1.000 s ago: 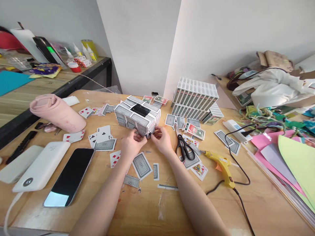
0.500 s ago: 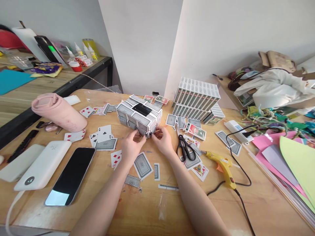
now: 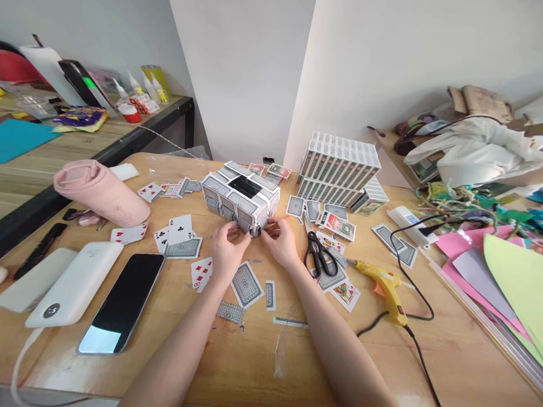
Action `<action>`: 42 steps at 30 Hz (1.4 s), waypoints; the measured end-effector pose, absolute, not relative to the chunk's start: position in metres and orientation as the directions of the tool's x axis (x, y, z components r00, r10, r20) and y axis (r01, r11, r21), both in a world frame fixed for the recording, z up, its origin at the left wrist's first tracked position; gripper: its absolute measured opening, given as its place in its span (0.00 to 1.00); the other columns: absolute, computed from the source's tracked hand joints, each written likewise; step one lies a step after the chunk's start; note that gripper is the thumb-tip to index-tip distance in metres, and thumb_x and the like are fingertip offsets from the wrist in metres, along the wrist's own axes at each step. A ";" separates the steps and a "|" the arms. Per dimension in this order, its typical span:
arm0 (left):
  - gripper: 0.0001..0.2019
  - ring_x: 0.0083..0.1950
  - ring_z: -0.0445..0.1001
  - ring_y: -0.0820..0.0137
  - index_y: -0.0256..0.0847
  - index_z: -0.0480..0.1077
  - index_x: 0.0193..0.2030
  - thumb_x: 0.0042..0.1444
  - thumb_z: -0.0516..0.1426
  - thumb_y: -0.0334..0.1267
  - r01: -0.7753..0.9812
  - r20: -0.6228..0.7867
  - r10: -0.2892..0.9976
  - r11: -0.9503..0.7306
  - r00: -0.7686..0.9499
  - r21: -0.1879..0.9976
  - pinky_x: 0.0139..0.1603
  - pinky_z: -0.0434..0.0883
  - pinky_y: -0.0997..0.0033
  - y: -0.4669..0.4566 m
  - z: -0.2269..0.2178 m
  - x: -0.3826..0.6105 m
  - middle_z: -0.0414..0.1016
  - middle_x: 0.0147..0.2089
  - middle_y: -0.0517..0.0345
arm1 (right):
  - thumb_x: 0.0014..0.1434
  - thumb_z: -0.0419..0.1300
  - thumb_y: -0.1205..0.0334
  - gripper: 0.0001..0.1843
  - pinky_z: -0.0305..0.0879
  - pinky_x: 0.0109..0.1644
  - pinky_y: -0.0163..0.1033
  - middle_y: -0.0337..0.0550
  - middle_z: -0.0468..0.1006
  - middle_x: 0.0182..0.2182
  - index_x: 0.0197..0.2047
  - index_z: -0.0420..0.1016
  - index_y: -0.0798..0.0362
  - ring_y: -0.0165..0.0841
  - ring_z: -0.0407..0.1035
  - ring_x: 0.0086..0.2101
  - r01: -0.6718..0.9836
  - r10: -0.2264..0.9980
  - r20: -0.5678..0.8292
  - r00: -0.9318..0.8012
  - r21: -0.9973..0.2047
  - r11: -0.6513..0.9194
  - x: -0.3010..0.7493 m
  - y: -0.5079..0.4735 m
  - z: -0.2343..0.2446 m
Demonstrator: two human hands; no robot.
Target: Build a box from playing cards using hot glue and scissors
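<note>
A box covered in grey-backed playing cards (image 3: 231, 196), with a dark oblong slot in its top, stands on the wooden table. At its near lower corner my left hand (image 3: 231, 247) is closed, fingers and thumb pressed on the left side. My right hand (image 3: 280, 243) pinches the same corner from the right. Small dark pieces show between the two thumbs, too small to name. Under and beside my wrists lie a card back (image 3: 247, 284), an eight of diamonds (image 3: 201, 274) and a cut card strip (image 3: 270, 295).
Black scissors (image 3: 319, 255) and a yellow glue gun (image 3: 384, 282) with a trailing cord lie at right. Behind them stand stacked card packs (image 3: 337, 169). To the left are a phone (image 3: 123, 302), a white power bank (image 3: 74, 282) and a pink tumbler (image 3: 102, 192).
My left hand has shifted very slightly at the box's corner, and the box has turned a touch. My right hand keeps its place.
</note>
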State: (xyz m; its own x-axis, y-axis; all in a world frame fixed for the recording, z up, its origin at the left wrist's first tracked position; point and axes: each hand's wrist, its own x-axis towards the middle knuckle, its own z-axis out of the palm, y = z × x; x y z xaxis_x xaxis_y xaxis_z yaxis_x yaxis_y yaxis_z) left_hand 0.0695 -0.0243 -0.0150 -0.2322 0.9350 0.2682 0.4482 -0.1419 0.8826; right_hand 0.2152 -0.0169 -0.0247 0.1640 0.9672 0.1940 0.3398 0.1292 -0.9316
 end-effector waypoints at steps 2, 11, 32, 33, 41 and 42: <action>0.20 0.41 0.75 0.67 0.36 0.67 0.45 0.44 0.61 0.40 0.408 0.250 0.936 -0.133 -0.248 0.903 0.43 0.74 0.65 -0.022 -0.017 0.070 0.73 0.41 0.49 | 0.47 0.59 0.61 0.15 0.67 0.33 0.35 0.41 0.73 0.33 0.40 0.68 0.52 0.30 0.68 0.30 0.349 0.966 0.199 0.165 -0.928 0.131 0.215 -0.017 -0.024; 0.19 0.36 0.74 0.70 0.37 0.68 0.44 0.43 0.61 0.38 0.394 0.259 0.945 -0.165 -0.198 0.904 0.39 0.74 0.68 -0.011 -0.019 0.068 0.70 0.42 0.51 | 0.48 0.58 0.62 0.14 0.67 0.31 0.34 0.42 0.72 0.35 0.40 0.69 0.52 0.30 0.67 0.31 0.380 0.955 0.238 0.176 -0.911 0.157 0.214 -0.015 -0.023; 0.14 0.37 0.74 0.68 0.42 0.75 0.39 0.47 0.58 0.45 0.669 0.304 0.953 -0.223 -0.005 0.709 0.40 0.69 0.70 -0.006 0.000 0.048 0.75 0.40 0.56 | 0.46 0.60 0.60 0.11 0.66 0.30 0.34 0.40 0.71 0.32 0.35 0.69 0.53 0.28 0.65 0.26 0.485 0.939 0.292 0.183 -0.857 0.172 0.217 -0.018 -0.018; 0.14 0.37 0.74 0.68 0.42 0.75 0.38 0.46 0.59 0.45 0.673 0.298 0.955 -0.219 -0.002 0.707 0.40 0.69 0.70 -0.006 0.001 0.047 0.75 0.40 0.56 | 0.46 0.60 0.61 0.10 0.66 0.30 0.34 0.40 0.71 0.31 0.34 0.69 0.53 0.28 0.65 0.26 0.487 0.939 0.295 0.179 -0.856 0.176 0.217 -0.019 -0.018; 0.13 0.38 0.74 0.66 0.43 0.76 0.37 0.46 0.59 0.45 0.694 0.281 0.959 -0.216 0.020 0.687 0.40 0.69 0.68 -0.003 0.003 0.044 0.77 0.38 0.56 | 0.45 0.59 0.62 0.08 0.66 0.31 0.34 0.39 0.70 0.29 0.32 0.69 0.52 0.29 0.65 0.27 0.496 0.937 0.314 0.156 -0.845 0.201 0.218 -0.020 -0.016; 0.13 0.38 0.74 0.66 0.43 0.77 0.37 0.46 0.59 0.45 0.700 0.277 0.961 -0.215 0.026 0.681 0.40 0.69 0.68 -0.002 0.004 0.044 0.77 0.38 0.56 | 0.45 0.60 0.62 0.08 0.66 0.31 0.34 0.39 0.70 0.29 0.32 0.69 0.52 0.29 0.65 0.27 0.494 0.936 0.315 0.155 -0.845 0.202 0.218 -0.020 -0.016</action>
State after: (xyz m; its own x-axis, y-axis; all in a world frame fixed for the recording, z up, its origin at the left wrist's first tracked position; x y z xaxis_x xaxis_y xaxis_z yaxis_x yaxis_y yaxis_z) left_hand 0.0437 -0.0022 0.0036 0.0261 0.9605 0.2769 0.6998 -0.2154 0.6811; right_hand 0.2177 -0.0200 -0.0164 0.1551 0.9364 0.3148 0.4944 0.2023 -0.8454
